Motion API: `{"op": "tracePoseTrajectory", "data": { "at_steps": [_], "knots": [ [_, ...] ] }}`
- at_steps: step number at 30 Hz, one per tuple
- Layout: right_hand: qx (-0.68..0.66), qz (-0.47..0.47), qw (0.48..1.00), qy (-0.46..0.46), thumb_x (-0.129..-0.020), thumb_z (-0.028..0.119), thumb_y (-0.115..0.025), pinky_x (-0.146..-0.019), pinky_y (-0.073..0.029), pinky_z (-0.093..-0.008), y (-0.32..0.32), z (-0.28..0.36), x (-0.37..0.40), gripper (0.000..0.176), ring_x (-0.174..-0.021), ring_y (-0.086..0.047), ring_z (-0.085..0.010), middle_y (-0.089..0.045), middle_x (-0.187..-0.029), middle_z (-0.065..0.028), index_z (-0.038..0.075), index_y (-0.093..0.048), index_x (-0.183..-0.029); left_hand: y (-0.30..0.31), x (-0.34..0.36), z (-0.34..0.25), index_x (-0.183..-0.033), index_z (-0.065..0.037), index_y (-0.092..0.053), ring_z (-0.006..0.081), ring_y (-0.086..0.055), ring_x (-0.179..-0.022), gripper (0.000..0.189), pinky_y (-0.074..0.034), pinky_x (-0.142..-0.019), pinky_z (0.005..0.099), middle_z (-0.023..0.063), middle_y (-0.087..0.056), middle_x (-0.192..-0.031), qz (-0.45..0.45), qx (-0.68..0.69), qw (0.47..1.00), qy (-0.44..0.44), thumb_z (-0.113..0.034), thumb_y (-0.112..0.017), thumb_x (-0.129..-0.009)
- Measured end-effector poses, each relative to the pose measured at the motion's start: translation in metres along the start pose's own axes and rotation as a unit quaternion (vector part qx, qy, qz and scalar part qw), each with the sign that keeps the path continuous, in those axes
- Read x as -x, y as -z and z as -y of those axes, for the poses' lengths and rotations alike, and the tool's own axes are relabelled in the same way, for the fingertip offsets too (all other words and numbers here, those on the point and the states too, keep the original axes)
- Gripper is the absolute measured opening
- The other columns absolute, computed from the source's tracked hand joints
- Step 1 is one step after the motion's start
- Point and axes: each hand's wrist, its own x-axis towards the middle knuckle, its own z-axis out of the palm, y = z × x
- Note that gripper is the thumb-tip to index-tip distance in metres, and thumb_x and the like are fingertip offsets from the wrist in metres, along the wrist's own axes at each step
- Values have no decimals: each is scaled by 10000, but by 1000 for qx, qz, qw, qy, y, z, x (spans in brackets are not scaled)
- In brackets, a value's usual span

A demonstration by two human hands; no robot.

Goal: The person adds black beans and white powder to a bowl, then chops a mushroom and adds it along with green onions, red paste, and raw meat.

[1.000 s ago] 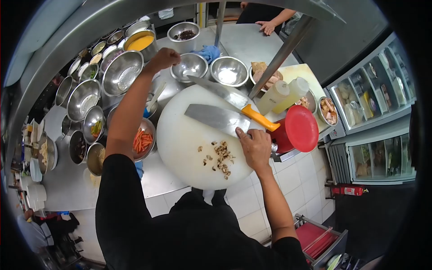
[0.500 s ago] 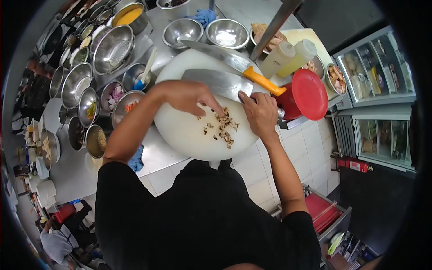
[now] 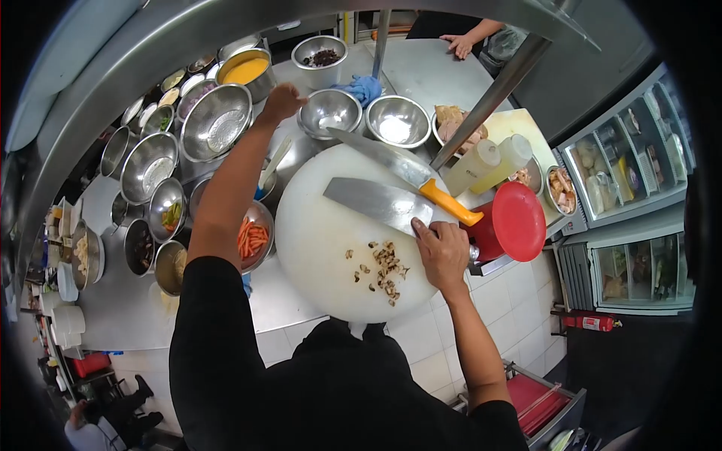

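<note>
My left hand (image 3: pixel 282 104) is raised over the far side of the table, beside a steel bowl (image 3: pixel 329 113); one digit points right, the other fingers are unclear. My right hand (image 3: pixel 444 255) is closed on the cleaver (image 3: pixel 380 204) at its handle, the thumb at the blade's heel. The blade lies flat over the round white cutting board (image 3: pixel 316 263). Chopped brown and white pieces (image 3: pixel 388 263) are scattered on the board below the blade. Beyond the cleaver, a yellow-handled knife (image 3: pixel 451 203) lies across the board's far edge.
Steel bowls, one with carrot strips (image 3: pixel 252 237), crowd the left. A pot of orange liquid (image 3: pixel 244 71) stands farther back. Squeeze bottles (image 3: pixel 474 167) and a red lid (image 3: pixel 519 222) are right of the board. Another person's hand (image 3: pixel 459 45) rests at the table's far end.
My left hand has left the chopped pieces and moved forward and left, up near the far bowls. My right hand remains on the cleaver. The view has tilted up, showing another person's hand.
</note>
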Motion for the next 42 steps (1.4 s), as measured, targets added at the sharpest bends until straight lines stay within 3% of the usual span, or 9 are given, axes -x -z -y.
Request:
{"op": "tracePoseTrajectory", "data": {
  "at_steps": [6, 9, 13, 16, 20, 26, 27, 32, 42],
  "knots": [
    [-10, 12, 1000, -5, -767, 142, -697, -628, -377, -333, -1, 0, -1, 264, -708, -528, -198, -567, -785, -33, 181, -691, -1028, -73, -34, 52, -766, -50, -645, 276, -655, -805, 248, -523, -729, 358, 135, -658, -814, 50, -166, 985, -6, -249, -747, -657],
    [-6, 14, 1000, -5, -759, 139, -702, -628, -375, -331, -1, 0, -1, 288, -712, -528, -196, -564, -787, -30, 184, -688, -1042, -36, -14, 16, -808, 47, -673, 300, -661, -905, 321, -528, -798, 368, 197, -664, -945, 102, -90, 986, 92, -233, -733, -662],
    [-11, 13, 1000, -3, -749, 137, -709, -624, -369, -331, -3, -3, 0, 313, -712, -525, -192, -558, -782, -25, 190, -687, -1056, -17, -9, 1, -748, 49, -668, 310, -670, -865, 287, -533, -770, 359, 208, -672, -853, 158, -35, 972, 168, -219, -711, -656],
    [-17, 19, 1000, -14, -711, 119, -724, -638, -383, -336, -1, -1, -1, 360, -718, -535, -203, -570, -798, -33, 186, -696, -1063, -19, -14, 10, -702, 33, -652, 260, -662, -668, 257, -530, -618, 345, 168, -650, -692, 150, 27, 971, 185, -221, -679, -682],
    [-13, 33, 999, -10, -708, 116, -727, -645, -385, -336, -1, 0, -1, 363, -725, -536, -203, -565, -794, -34, 177, -696, -1064, -4, -10, 11, -637, -12, -580, 113, -468, -436, 195, -328, -371, 272, 42, -516, -544, 197, 315, 912, 172, -172, -619, -743],
    [-15, 21, 999, 28, -753, 163, -710, -656, -377, -347, -3, -1, 1, 326, -736, -531, -212, -555, -796, -46, 163, -681, -1078, 57, 26, -6, -711, -9, -593, 92, -463, -447, 164, -345, -406, 261, 36, -527, -562, 7, 305, 950, 62, -162, -584, -767],
    [-13, 22, 999, 29, -752, 179, -713, -662, -379, -357, -3, -1, 2, 333, -750, -532, -222, -553, -804, -53, 161, -679, -1083, 73, 34, -6, -755, 31, -623, 202, -586, -579, 250, -471, -566, 343, 127, -596, -609, -28, 217, 975, 28, -214, -605, -708],
    [10, 15, 998, 59, -756, 222, -715, -672, -381, -378, -6, -3, 8, 352, -785, -524, -244, -531, -804, -69, 154, -672, -1098, 136, 99, -7, -832, 19, -659, 274, -644, -699, 332, -493, -665, 375, 185, -663, -755, -164, 154, 972, 60, -282, -592, -708],
    [-24, 77, 982, 170, -791, 207, -681, -636, -459, -427, -5, -24, 6, 370, -733, -563, -307, -559, -785, -124, 107, -640, -1144, 202, 282, -44, -754, -41, -545, 62, -414, -514, 83, -318, -450, 245, -38, -447, -594, -241, 415, 868, 128, -111, -573, -786]
  ]
}}
